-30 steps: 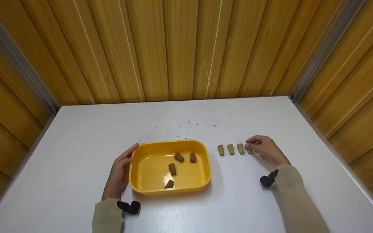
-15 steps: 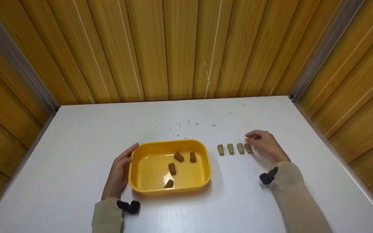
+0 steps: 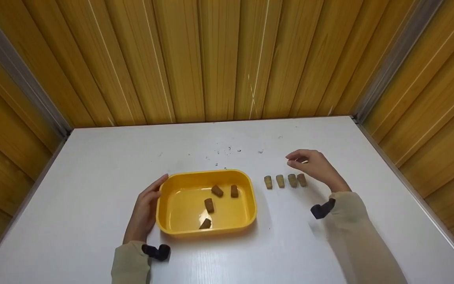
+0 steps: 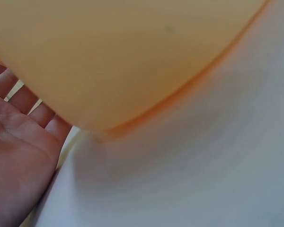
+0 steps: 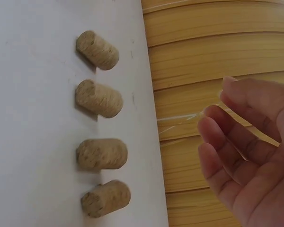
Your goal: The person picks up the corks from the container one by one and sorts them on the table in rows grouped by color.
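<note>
A yellow plastic tray (image 3: 250, 225) sits on the white table with several brown corks (image 3: 209, 205) scattered inside it. My left hand (image 3: 145, 209) rests against the tray's left wall. In the left wrist view, its fairly straight fingers (image 4: 23, 98) lie along the wall and are partly hidden by it. To the right of the tray, several tapered corks (image 3: 280, 181) form a row, the two rightmost standing closest together. My right hand (image 3: 317, 165) hovers just beyond the row's right end, fingers loosely bent and holding nothing. These corks (image 5: 102, 153) look light and grainy in the right wrist view.
Yellow wood-patterned panels (image 3: 219, 59) rise behind the white table (image 3: 105, 157) and along both sides. Small dark marks speckle the tabletop beyond the tray. A black wrist device (image 3: 323, 209) is worn at each sleeve cuff.
My right hand has let go of the rightmost cork and moved up and left, leaving it in the row. The left hand and the tray have stayed put.
</note>
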The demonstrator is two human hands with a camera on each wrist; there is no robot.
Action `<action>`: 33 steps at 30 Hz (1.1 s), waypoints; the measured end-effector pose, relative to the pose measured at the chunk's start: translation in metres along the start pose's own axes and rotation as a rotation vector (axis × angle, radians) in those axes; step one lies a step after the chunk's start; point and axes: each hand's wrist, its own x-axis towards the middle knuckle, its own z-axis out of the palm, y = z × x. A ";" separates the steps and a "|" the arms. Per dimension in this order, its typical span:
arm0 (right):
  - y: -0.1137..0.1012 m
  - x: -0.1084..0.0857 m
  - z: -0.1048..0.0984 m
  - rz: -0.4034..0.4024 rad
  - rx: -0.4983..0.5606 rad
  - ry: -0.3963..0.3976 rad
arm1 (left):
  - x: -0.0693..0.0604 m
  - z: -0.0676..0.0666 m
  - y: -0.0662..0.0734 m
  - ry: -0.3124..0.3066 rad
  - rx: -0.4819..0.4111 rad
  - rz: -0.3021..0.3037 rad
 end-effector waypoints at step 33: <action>-0.104 0.033 0.050 -0.228 -0.018 -0.451 | 0.003 0.000 -0.001 0.005 0.063 -0.014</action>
